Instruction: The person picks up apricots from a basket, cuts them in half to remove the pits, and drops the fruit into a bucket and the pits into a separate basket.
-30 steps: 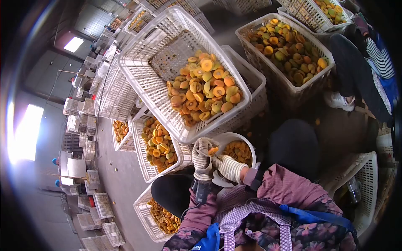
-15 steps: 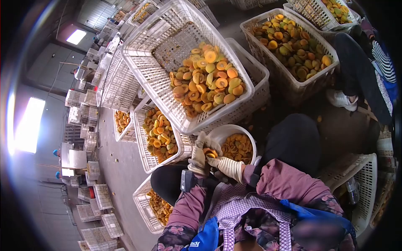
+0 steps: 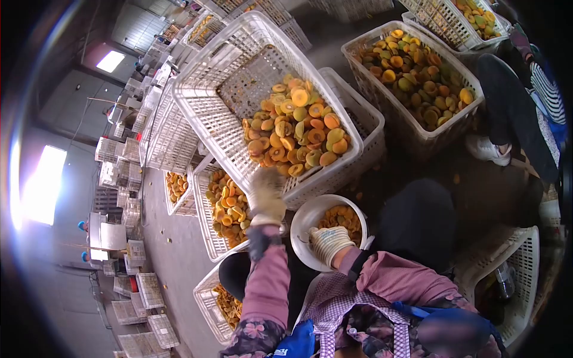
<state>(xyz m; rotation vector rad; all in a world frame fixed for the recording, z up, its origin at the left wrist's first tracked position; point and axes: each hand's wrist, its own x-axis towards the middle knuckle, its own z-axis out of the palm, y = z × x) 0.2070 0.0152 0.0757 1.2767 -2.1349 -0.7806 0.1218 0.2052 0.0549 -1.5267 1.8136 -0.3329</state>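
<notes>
My left hand point(image 3: 267, 200), in a pale work glove, reaches up to the near corner of the large white crate point(image 3: 206, 107). Motion smears its fingers, so I cannot see whether anything is in them. Halved apricots point(image 3: 298, 128), orange and green, are piled in that crate's near end. My right hand point(image 3: 331, 244), also gloved, is curled over the rim side of a white bucket point(image 3: 301, 218). A small thin dark thing shows at its fingertips, too small to name. Orange apricot pieces point(image 3: 343, 221) lie inside the bucket.
A crate of apricots point(image 3: 418, 77) stands at the upper right beside another person's leg point(image 3: 501, 101). Left of my knees are a crate of halves point(image 3: 227, 206) and a crate of orange pieces point(image 3: 225, 307). A white crate point(image 3: 519, 286) holds a bottle point(image 3: 504, 280).
Both hands were together around an orange apricot piece beside the bucket. They have parted: my left hand went up to the large crate, and my right hand is over the bucket.
</notes>
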